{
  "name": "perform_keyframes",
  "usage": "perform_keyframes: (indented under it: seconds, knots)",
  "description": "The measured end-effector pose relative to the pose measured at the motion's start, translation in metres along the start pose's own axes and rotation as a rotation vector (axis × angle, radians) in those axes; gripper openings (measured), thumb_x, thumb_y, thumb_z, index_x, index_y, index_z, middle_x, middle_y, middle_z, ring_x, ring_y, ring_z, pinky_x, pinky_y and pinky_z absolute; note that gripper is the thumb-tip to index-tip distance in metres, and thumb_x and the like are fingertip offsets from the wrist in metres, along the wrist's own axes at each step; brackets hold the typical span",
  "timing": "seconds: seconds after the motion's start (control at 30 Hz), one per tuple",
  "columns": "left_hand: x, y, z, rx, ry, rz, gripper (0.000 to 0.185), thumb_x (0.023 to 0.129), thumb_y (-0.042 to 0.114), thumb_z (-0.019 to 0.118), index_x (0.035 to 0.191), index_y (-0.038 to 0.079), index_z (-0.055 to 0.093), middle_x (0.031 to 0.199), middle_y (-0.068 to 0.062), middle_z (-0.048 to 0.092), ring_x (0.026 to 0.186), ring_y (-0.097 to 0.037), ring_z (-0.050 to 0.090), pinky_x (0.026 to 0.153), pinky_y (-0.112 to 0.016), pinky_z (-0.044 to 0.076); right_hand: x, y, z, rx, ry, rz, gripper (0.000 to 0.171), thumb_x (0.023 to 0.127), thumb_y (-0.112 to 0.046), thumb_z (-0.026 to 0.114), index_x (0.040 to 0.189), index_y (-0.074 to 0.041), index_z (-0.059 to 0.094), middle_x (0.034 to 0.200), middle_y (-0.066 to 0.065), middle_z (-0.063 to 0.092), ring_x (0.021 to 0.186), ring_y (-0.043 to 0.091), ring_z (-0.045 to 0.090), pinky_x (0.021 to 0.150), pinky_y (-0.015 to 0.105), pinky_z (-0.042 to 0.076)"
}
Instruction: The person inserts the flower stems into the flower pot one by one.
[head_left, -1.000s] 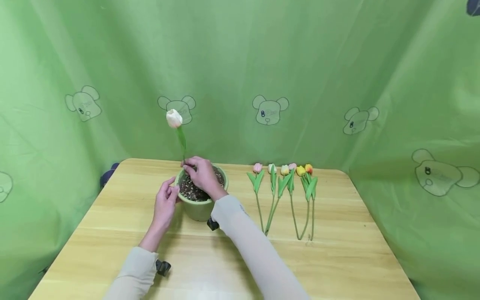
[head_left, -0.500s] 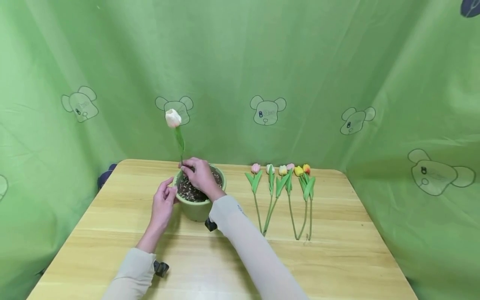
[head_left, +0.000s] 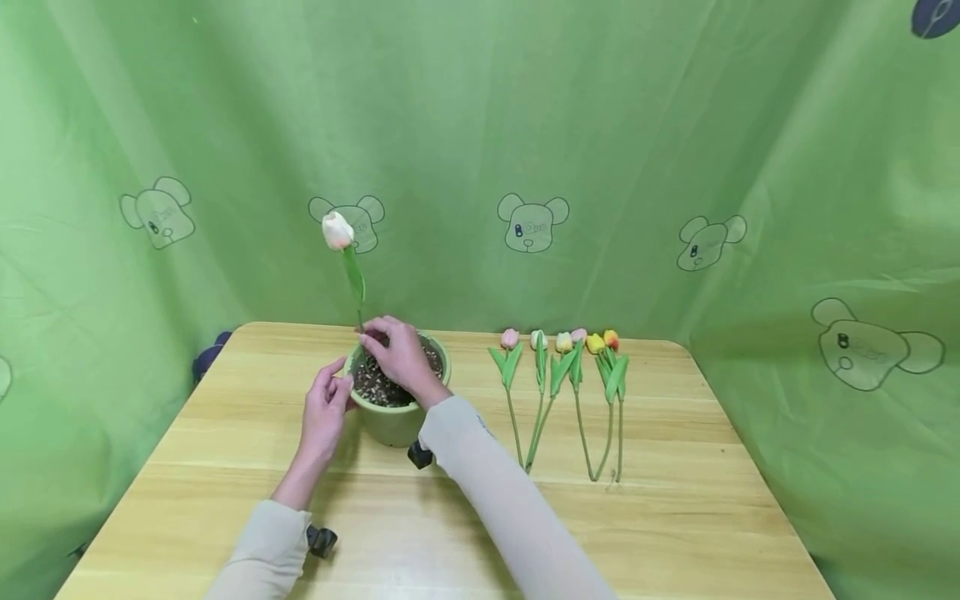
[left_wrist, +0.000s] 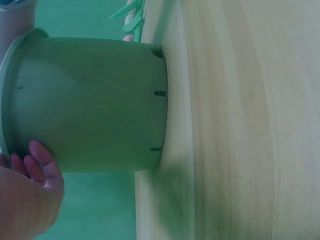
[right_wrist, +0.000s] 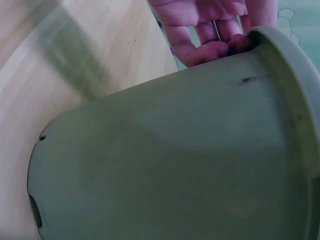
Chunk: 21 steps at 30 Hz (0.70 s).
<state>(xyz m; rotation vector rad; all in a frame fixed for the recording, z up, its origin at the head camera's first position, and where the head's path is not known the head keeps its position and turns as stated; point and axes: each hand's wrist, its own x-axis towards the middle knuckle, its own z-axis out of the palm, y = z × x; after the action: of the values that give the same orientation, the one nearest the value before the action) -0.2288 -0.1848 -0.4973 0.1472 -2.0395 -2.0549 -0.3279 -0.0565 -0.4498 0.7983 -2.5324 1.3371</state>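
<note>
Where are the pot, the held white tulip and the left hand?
Pot [left_wrist: 95, 105]: left wrist view, outer side wall.
Held white tulip [head_left: 354, 273]: head view, leaf below the bloom.
Left hand [head_left: 326, 407]: head view, middle of the hand.

Bare wood lies open from my left hand [head_left: 325, 407] to the left edge of the desk [head_left: 690, 483]. Between my forearms a lane runs toward the near side, with two black wrist cameras [head_left: 322, 542] jutting into it. My right sleeve [head_left: 498, 496] bars the pot [head_left: 390, 427] at its near right. Only a narrow gap separates pot from loose tulips [head_left: 561, 372]; past them, wood stretches free to the right edge. Behind the far edge, the curtain [head_left: 450, 142] walls off everything. My right hand [head_left: 401, 358] and the white tulip [head_left: 337, 231] block the pot's far left.
</note>
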Motion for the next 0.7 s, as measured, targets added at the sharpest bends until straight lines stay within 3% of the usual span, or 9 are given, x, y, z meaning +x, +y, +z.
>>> perform_keyframes:
  seconds: [0.33,0.7]
  knots:
    - [0.0017,-0.0019,0.0004,-0.025,0.004,0.006,0.045,0.109,0.009,0.048,0.153,0.001,0.042,0.096,-0.005,0.059,0.081,-0.006,0.064,0.080,-0.020,0.063,0.0005,0.0008,0.0007,0.051,0.007,0.014,0.028,0.098,-0.013,0.071,0.124,-0.003,0.070,0.106,0.007,0.072,0.093,0.015,0.068,0.086,0.016,0.058]
    - [0.0021,-0.0021,0.0002,-0.027,0.000,-0.005,0.045,0.109,0.010,0.048,0.153,0.000,0.042,0.095,-0.003,0.057,0.082,-0.007,0.063,0.081,-0.019,0.062,0.0026,0.0020,-0.0050,0.075,0.027,0.053,0.032,0.097,-0.013,0.072,0.128,-0.006,0.069,0.110,0.007,0.071,0.099,0.017,0.069,0.090,0.019,0.059]
